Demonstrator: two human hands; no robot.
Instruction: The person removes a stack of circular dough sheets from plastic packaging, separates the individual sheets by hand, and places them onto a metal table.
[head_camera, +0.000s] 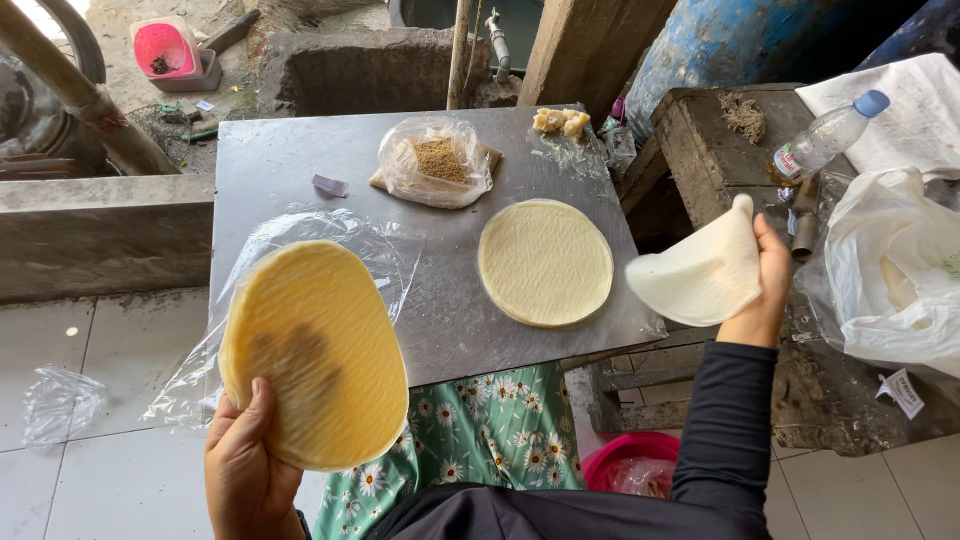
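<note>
From where I watch, my left hand (245, 465) sits at about seven o'clock in the view, fingers closed under the bottom edge of a stack of round yellow wrappers (315, 352), holding it tilted up above the near left corner of the surface (270, 160); the shadow of my fingers shows through the sheets. Behind the stack lies a loose sheet of clear plastic wrap (385, 255), crumpled over the surface edge, and I judge that the stack came out of it, so the unpacking looks done. Toward twelve o'clock on the surface rests a clear bag (437, 165) with brown granules in it, apparently unopened for use, and beyond it at one o'clock a few pale lumps (560, 121) sit on a scrap of film. At the centre right of the surface lies a flat pile of wrappers (545, 262), round and pale, near the right edge; I cannot tell how many sheets it holds. At three o'clock my right hand (765, 280) pinches a single white wrapper (700, 272), which curls and hangs in the air past the surface edge, well apart from the stack in my left. As I read it, sheets are being peeled off one at a time: some are laid down, one is in transit, and the thick stack in my left hand suggests most of the separating is left. Farther right, a plastic bottle (828, 135) and a white bag (890, 280) rest on a rough wooden bench.
</note>
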